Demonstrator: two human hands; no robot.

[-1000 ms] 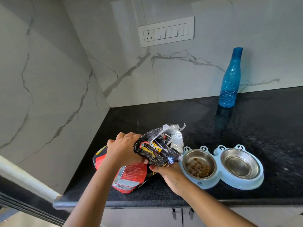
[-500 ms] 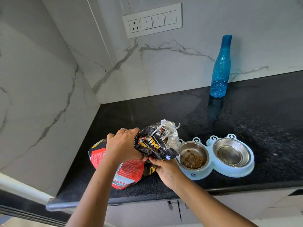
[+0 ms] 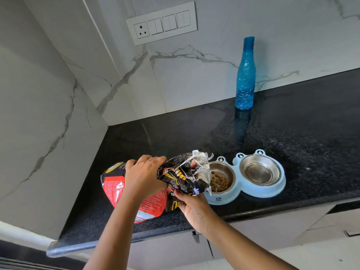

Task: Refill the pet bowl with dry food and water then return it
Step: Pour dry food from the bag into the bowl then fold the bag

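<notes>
Head view, lower centre: left hand (image 3: pixel 143 176) clenches the bag (image 3: pixel 111 184) neck, right hand (image 3: pixel 192 207) pinches its lip — tilt gently, mouth over the bowl (image 3: pixel 259 194) — left dish.

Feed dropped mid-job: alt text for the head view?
Left hand and right hand grip a crumpled black-and-red food bag, its mouth at the left steel bowl of a light-blue double feeder, which holds brown kibble. The right steel bowl is empty; a blue plastic bottle stands behind on the black counter.
</notes>
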